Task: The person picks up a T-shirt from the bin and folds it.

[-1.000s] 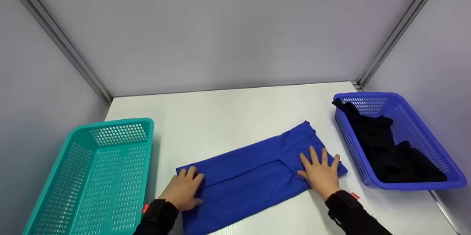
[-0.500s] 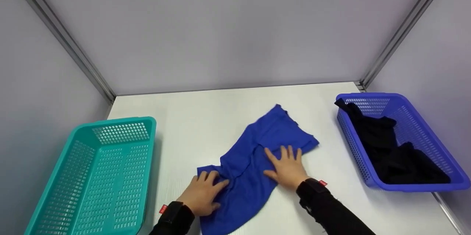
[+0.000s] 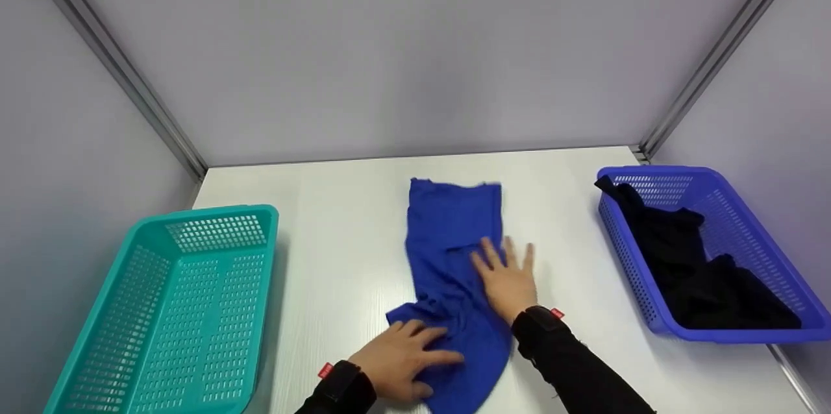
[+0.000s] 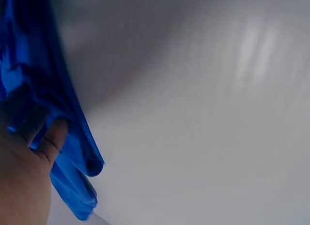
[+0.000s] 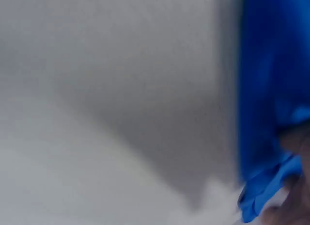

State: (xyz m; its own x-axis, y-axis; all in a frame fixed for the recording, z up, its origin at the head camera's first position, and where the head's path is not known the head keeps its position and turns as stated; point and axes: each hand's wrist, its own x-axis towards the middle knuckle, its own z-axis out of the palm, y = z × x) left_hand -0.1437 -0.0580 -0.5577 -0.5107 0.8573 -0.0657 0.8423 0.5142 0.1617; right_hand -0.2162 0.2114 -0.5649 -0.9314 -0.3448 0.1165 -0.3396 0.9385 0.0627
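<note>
A folded blue garment (image 3: 453, 219) lies lengthwise on the white table, its far end smooth and its middle bunched in wrinkles. My left hand (image 3: 406, 359) rests on its near left part, fingers spread over the cloth. On the right edge, about midway along, my right hand (image 3: 508, 281) lies with fingers apart. In the left wrist view the blue cloth (image 4: 72, 133) shows layered folds beside the fingers (image 4: 55, 137). The right wrist view is blurred; blue cloth (image 5: 266, 89) runs down its right side, next to part of the hand (image 5: 295, 200).
A teal plastic basket (image 3: 269, 271) with nothing in it stands at the left. At the right is a purple-blue basket (image 3: 649, 170) holding black cloth (image 3: 675, 252). Grey panels (image 3: 428, 63) enclose the white table (image 3: 331, 219) at the back and sides.
The blue garment has turned from slanting across the table to pointing away from me, bunching in the middle. Both hands moved with it, the left rightward and the right leftward.
</note>
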